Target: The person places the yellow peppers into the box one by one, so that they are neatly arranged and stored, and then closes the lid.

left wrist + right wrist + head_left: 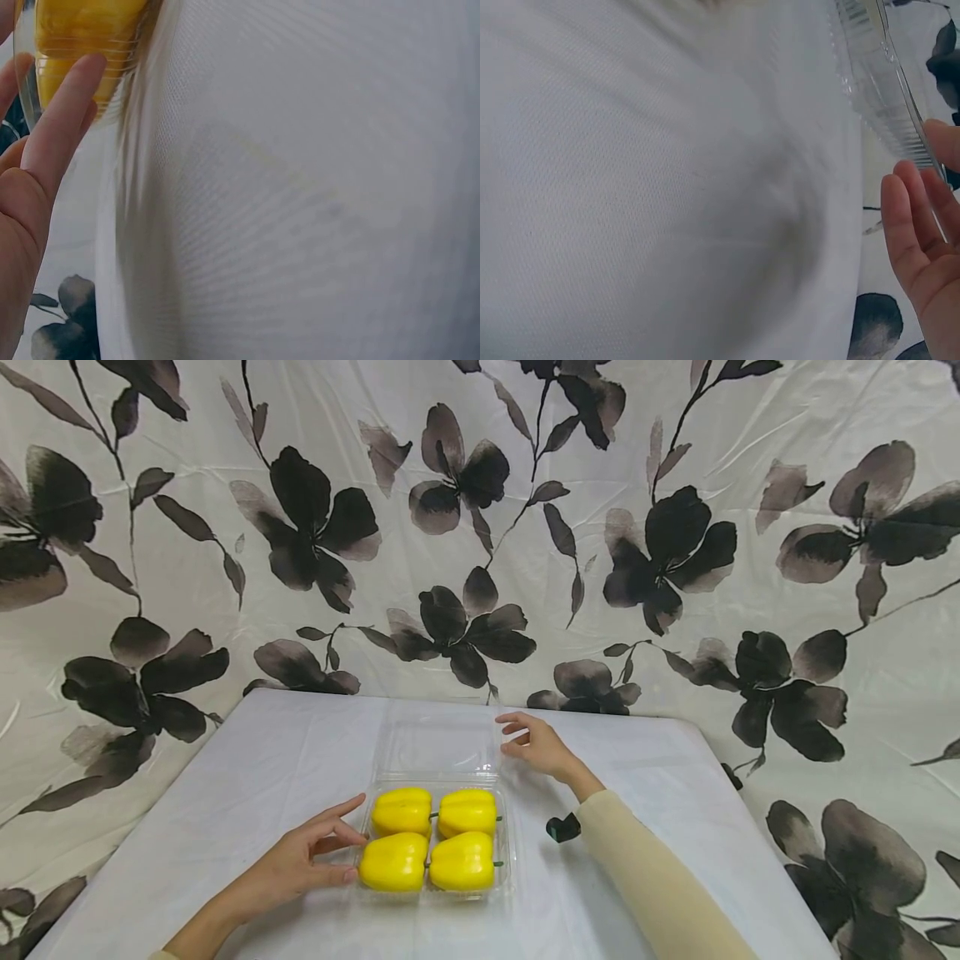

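A clear plastic clamshell container (504,860) stands on the table with its lid (435,739) folded back away from me. In its base lie several yellow bell peppers (462,862), in two rows with their green stems toward the right. My left hand (300,860) is at the base's left side, fingers extended and touching the wall; a finger lies along the ribbed side in the left wrist view. At the lid's right edge is my right hand (543,747). Its thumb and fingers pinch the lid's rim (911,97) in the right wrist view.
A white cloth covers the table (300,752), whose back edge lies just behind the lid. Behind it hangs a pale curtain (555,560) printed with dark flowers. A small black device (562,828) shows beside the right wrist.
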`<state>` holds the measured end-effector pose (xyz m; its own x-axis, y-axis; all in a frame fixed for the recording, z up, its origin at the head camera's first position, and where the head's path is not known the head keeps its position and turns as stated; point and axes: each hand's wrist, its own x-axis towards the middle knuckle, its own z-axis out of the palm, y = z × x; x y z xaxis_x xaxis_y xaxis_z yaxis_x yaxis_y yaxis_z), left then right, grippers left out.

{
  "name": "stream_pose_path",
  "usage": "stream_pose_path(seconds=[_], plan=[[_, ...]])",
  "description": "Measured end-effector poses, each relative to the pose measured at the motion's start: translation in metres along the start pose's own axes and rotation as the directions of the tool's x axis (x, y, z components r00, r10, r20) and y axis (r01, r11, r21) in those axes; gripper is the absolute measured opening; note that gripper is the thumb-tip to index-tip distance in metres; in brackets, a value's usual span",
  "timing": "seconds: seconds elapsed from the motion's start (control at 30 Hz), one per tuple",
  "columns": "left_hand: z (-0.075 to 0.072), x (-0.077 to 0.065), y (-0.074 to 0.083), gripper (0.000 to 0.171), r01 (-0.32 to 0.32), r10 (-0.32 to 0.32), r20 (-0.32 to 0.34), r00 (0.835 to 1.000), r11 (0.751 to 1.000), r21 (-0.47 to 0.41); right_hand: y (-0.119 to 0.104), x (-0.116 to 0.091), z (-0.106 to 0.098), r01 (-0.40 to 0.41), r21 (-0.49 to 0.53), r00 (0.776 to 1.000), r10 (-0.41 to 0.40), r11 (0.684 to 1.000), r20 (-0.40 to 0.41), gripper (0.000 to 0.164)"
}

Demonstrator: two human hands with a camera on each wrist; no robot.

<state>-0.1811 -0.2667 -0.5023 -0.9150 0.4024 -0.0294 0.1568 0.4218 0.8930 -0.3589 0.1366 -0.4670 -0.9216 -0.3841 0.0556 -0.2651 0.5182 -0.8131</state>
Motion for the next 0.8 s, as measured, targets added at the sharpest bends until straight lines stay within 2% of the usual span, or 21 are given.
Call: stream_pose_path(seconds=[0.23, 0.57, 0.8], plan=[[-0.001, 0.001, 0.000, 0.031, 0.007, -0.007, 0.002, 1.000, 1.000, -0.005, -0.004, 0.000, -0.002, 0.022, -0.038, 0.999, -0.023, 0.999, -0.037, 0.051], [-0.001, 0.001, -0.001, 0.031, 0.009, -0.009, 0.010, 1.000, 1.000, -0.013, -0.013, -0.006, -0.005, 0.052, -0.012, 0.996, -0.053, 0.999, -0.077, 0.052], [-0.001, 0.001, 0.000, 0.031, 0.022, -0.021, 0.010, 1.000, 0.999, -0.023, -0.017, -0.011, -0.005, 0.125, -0.017, 0.985, -0.126, 0.992, -0.119, 0.056]])
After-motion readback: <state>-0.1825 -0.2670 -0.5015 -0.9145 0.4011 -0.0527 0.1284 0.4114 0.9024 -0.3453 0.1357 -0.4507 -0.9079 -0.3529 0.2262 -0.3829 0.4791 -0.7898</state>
